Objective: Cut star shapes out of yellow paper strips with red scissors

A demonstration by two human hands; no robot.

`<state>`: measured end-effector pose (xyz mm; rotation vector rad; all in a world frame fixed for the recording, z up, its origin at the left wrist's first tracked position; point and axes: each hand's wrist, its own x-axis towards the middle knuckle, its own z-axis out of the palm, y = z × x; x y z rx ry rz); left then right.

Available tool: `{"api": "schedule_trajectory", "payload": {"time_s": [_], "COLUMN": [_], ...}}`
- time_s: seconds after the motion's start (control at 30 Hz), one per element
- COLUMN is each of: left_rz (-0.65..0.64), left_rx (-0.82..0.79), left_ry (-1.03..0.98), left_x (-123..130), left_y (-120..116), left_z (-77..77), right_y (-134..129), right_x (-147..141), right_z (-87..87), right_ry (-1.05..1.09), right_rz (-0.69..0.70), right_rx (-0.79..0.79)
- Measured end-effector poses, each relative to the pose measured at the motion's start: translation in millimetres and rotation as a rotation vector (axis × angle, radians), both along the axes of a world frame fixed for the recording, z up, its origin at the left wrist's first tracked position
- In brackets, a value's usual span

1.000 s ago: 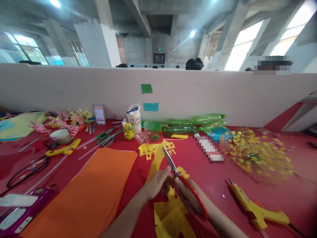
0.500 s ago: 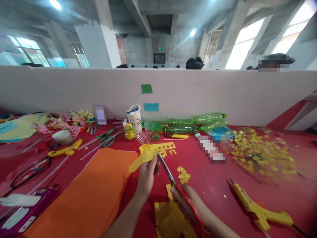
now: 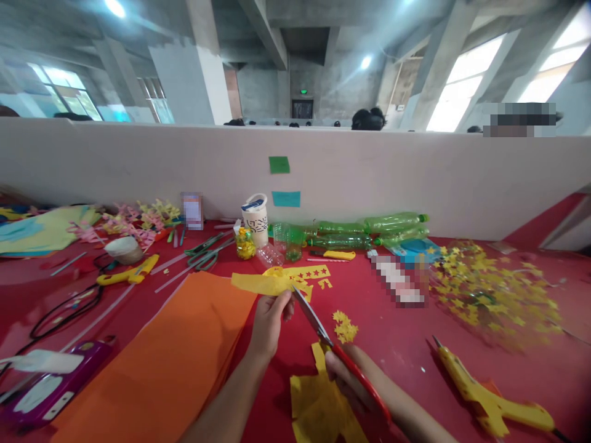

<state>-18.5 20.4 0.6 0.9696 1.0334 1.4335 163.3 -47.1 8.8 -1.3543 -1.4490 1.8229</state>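
My left hand (image 3: 271, 320) pinches a yellow strip (image 3: 253, 283), which looks like felt or paper, between thumb and fingers. Red-handled scissors (image 3: 335, 341) are gripped in my right hand (image 3: 353, 372), their tips at the strip's right end beside my left thumb. Whether the blades are parted there is hard to see. Behind the strip lie yellow scraps with star-shaped holes (image 3: 318, 271). A small pile of cut yellow stars (image 3: 345, 327) rests right of the blades. Larger yellow sheets (image 3: 307, 400) lie below my right hand.
Orange sheets (image 3: 161, 351) lie at left, near a purple power strip (image 3: 60, 381). One yellow glue gun (image 3: 489, 394) is at front right, another (image 3: 129, 274) at left. Green bottles (image 3: 341, 240), a white cup (image 3: 255, 224) and a yellow-star bunch (image 3: 489, 295) stand farther back.
The yellow strip's free left end has swung upward, so it now lies nearly level. My left hand has turned slightly with it. The view has shifted a little.
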Motion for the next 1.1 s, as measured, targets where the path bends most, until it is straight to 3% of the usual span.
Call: {"api": "schedule_trajectory", "payload": {"time_s": [1.1], "left_rz": [-0.003], "left_rx": [-0.039], "left_ry": [0.030], "left_x": [-3.4], "left_y": [2.7], "left_z": [-1.1], "right_y": [3.5], "right_x": [2.1], "right_z": [-1.2], "right_ry": [-0.065], "right_rz": [-0.029], "right_rx": [0.053]}}
